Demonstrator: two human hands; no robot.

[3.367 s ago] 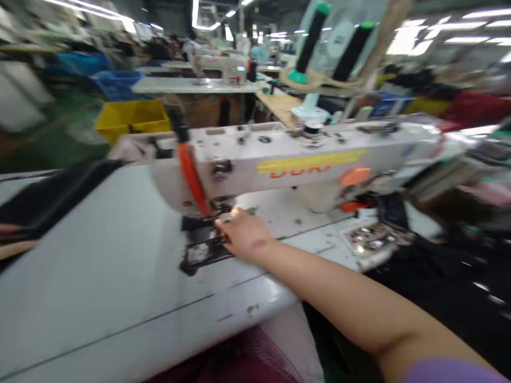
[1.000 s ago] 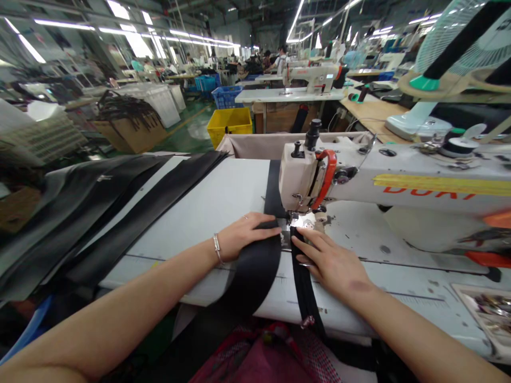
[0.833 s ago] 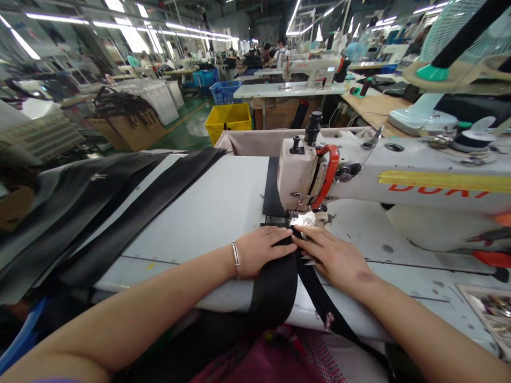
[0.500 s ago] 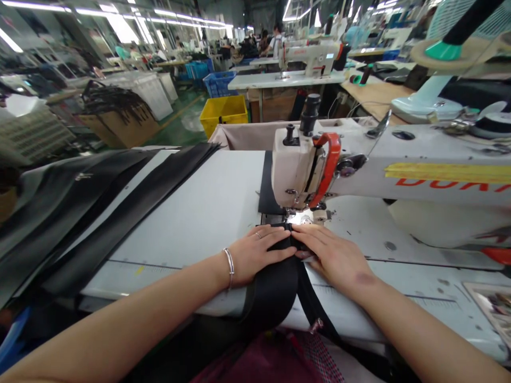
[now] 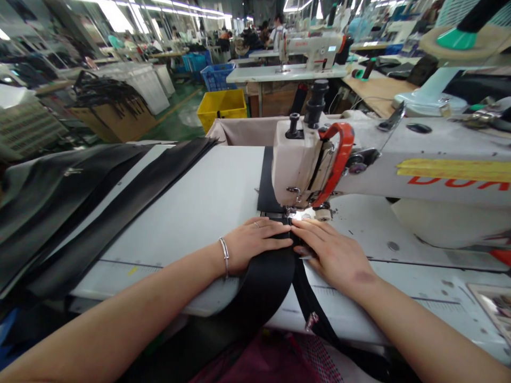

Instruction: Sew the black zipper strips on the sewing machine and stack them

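Observation:
My left hand [image 5: 255, 242] lies with fingers stretched out on a wide black strip [image 5: 271, 282], pressing it to the sewing machine bed. The strip curves down over the table's front edge. My right hand [image 5: 333, 252] rests with extended fingers on a narrow black zipper tape [image 5: 305, 292] along the strip's right side; its fingertips almost meet the left ones. A zipper slider [image 5: 312, 321] hangs on the tape near my lap. Under the right hand a small shiny metal piece [image 5: 306, 256] shows, too hidden to name. The sewing machine's presser foot [image 5: 290, 213] is just beyond my fingertips.
The sewing machine head [image 5: 297, 165] with its red lever [image 5: 337, 159] stands ahead, its arm reaching right. Black material strips [image 5: 131, 205] lie stacked on the left of the table [image 5: 199, 197]. Behind are a yellow crate [image 5: 221, 106] and another sewing machine [image 5: 311, 50].
The strip and zipper tape have slid slightly forward toward the presser foot, with both hands moving along. The view has shifted a little. Both hands keep their flat pose.

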